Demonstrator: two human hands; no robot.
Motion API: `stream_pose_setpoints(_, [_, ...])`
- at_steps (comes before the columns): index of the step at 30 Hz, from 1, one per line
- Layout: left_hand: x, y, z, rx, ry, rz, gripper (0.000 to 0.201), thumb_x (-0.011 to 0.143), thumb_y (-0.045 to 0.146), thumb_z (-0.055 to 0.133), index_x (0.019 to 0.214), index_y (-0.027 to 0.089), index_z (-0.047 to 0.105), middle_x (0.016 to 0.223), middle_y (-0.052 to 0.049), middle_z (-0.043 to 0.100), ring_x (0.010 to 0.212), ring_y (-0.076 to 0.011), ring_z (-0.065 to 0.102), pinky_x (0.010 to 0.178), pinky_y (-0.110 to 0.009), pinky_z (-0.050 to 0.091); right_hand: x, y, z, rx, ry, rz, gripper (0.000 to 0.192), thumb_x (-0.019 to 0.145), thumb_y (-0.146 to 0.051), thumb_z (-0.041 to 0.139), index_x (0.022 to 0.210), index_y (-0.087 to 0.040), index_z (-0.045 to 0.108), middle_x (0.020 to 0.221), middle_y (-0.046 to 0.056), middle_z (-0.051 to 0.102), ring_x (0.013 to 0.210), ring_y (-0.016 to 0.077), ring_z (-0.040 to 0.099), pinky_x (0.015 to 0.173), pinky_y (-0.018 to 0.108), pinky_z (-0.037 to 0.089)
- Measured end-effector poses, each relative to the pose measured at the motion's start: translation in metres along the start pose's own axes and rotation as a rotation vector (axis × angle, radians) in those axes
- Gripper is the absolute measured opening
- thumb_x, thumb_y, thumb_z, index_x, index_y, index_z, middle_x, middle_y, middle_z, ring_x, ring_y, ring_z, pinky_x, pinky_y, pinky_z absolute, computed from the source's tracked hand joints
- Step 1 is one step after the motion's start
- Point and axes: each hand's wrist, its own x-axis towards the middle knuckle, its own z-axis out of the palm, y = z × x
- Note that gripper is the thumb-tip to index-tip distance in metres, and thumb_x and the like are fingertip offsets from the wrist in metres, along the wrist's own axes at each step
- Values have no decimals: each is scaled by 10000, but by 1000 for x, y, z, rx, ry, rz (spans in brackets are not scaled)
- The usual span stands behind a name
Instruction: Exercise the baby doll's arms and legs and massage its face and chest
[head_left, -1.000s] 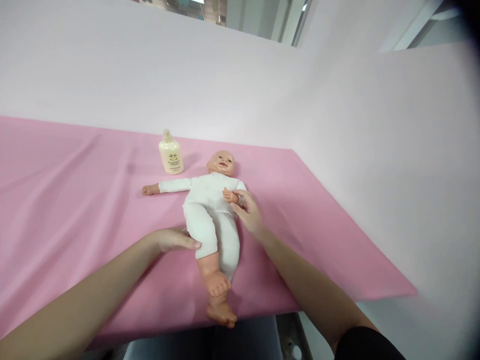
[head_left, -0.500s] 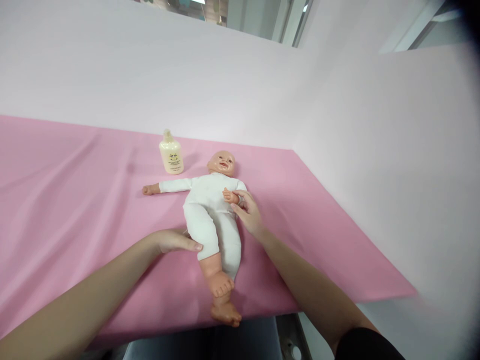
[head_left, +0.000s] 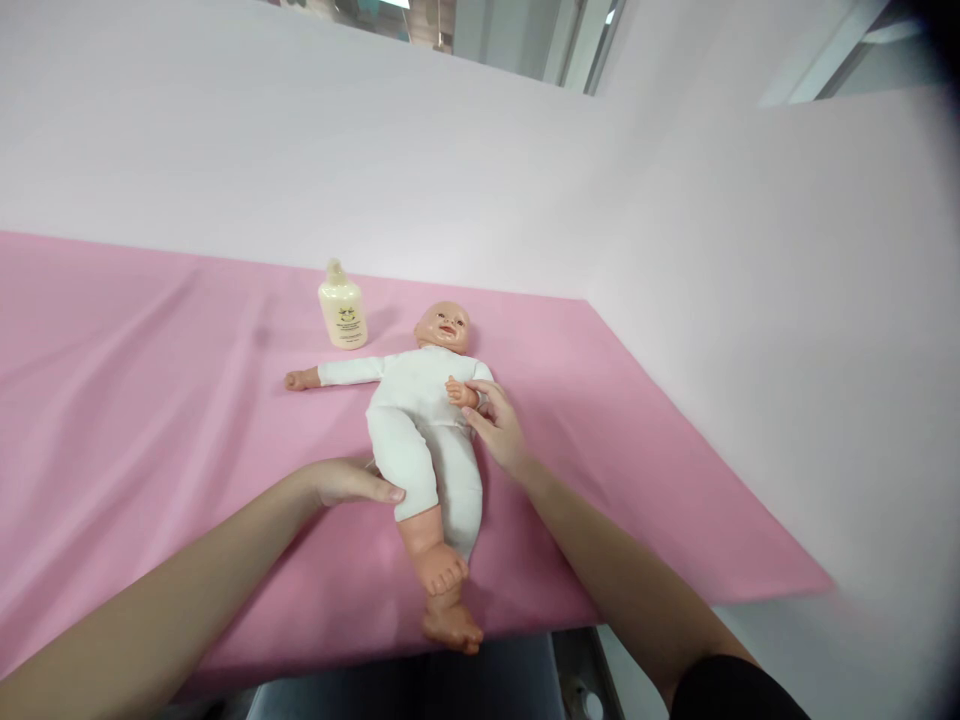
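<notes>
A baby doll (head_left: 421,430) in a white suit lies on its back on the pink cloth (head_left: 150,420), head away from me, feet near the front edge. My right hand (head_left: 496,428) pinches the doll's forearm, which is folded across its chest. My left hand (head_left: 352,482) rests against the doll's thigh, fingers closed on the white leg. The doll's other arm stretches out to the left.
A cream lotion bottle (head_left: 342,310) stands upright behind the doll's outstretched arm. Pale pink walls (head_left: 750,300) close the table at the back and right. The cloth's front edge drops off just below the doll's feet.
The doll's legs have slid slightly toward the front edge and to the right. Both hands keep their hold in nearly the same places.
</notes>
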Motion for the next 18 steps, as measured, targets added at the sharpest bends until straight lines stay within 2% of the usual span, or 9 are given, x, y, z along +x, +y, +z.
stream_pose_setpoints(9, [-1, 5, 3, 15, 12, -23, 961, 605, 569, 777, 1425, 229, 409, 1396, -81, 531, 1379, -345, 340, 1157, -492, 238, 0, 2, 0, -8, -1, -5, 347, 782, -267, 575, 1129, -257, 574, 1223, 50, 556, 764, 132, 549, 641, 279, 481])
stream_pose_setpoints(18, [0, 2, 2, 5, 35, -33, 964, 573, 572, 795, 1394, 215, 437, 1411, -85, 516, 1392, -348, 316, 1161, -494, 232, 0, 0, 0, -18, 2, 5, 349, 781, -294, 598, 1127, -253, 576, 1216, 52, 555, 734, 119, 537, 651, 282, 483])
